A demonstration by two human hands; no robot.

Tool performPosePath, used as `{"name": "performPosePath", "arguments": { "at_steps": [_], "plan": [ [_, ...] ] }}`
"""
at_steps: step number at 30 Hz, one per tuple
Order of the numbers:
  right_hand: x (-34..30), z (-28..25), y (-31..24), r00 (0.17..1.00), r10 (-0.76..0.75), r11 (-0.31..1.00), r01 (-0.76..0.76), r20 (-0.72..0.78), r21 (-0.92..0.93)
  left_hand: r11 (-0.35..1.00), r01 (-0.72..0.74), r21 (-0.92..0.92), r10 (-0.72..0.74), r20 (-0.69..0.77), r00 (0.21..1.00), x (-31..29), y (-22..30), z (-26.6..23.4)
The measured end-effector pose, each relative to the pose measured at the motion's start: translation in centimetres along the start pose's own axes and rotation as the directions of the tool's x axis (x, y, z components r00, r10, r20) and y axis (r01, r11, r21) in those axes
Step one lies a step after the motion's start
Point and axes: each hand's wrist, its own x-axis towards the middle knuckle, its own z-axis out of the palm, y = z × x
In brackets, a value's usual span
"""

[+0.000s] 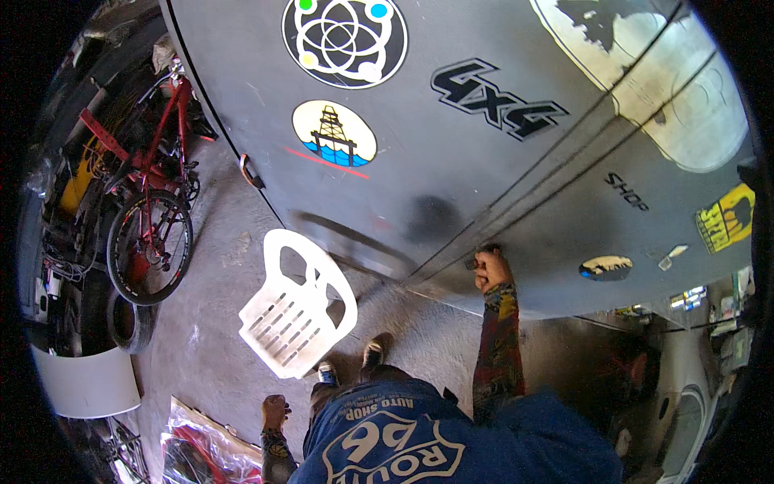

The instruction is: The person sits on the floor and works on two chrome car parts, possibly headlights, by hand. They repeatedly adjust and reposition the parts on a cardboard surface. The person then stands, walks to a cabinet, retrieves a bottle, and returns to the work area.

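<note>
A large grey vehicle body panel [395, 194] covered in stickers rises in front of me. My right hand [492, 273] is closed at its lower part, just beyond a vertical seam and trim lines. The fingers are curled around a small dark piece [472, 263] against the panel; whether it is a fixed handle or a loose block cannot be made out. My left hand [276, 411] hangs low at my side, away from the vehicle, its fingers loosely curled with nothing visible in them. Between the panel and my feet stands a white plastic chair [292, 327].
At the left, a red bicycle [153, 202] leans among clutter, with a loose tire [131, 323] below it. A white panel [85, 383] and a plastic-wrapped red item [205, 444] lie at the lower left. Another car [689, 427] is at the right.
</note>
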Motion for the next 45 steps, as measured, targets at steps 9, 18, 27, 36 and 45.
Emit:
{"name": "performPosePath", "arguments": {
  "at_steps": [9,18,27,36,45],
  "plan": [
    [-0.2,0.3,-1.5,0.974,0.148,0.986,-0.131,-0.174,0.104,0.982,-0.179,0.065,0.173,0.091,0.981,-1.5,12.4,0.7],
    [-9.2,0.5,5.4,0.974,-0.082,0.996,0.086,-0.21,0.013,0.752,-0.581,0.312,0.421,0.451,0.787,7.9,17.5,-0.1],
    [-22.6,-9.0,22.4,0.565,-0.778,0.526,0.345,-0.276,-0.777,0.475,-0.674,0.566,0.058,0.744,0.666,14.3,30.1,10.4],
    [-31.8,-22.8,39.6,0.657,-0.124,0.407,0.718,-0.744,0.565,-0.019,-0.991,0.131,0.177,0.976,0.125,0.9,37.1,28.7],
    [-36.0,-36.1,38.4,0.262,-0.006,0.674,0.714,-0.965,0.189,0.201,-0.976,0.089,-0.038,0.996,0.083,-8.8,30.2,44.8]
  ]
}}
